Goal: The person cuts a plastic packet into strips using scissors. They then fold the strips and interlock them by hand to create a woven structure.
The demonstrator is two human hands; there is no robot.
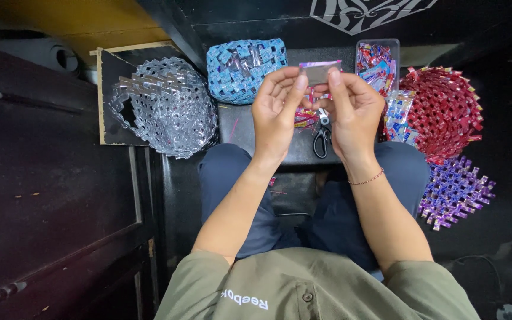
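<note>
Tight quarters here: a dark cabinet [48,195] walls the left, woven baskets crowd the dark table [241,127], bare room only over the lap. A clear plastic box [377,59] holds loose wrappers. Both the left hand [277,112] and right hand [354,109] pinch a small silvery-pink wrapper strip [318,70], grip closed at fingertips, raised above the scissors [322,135].
</note>
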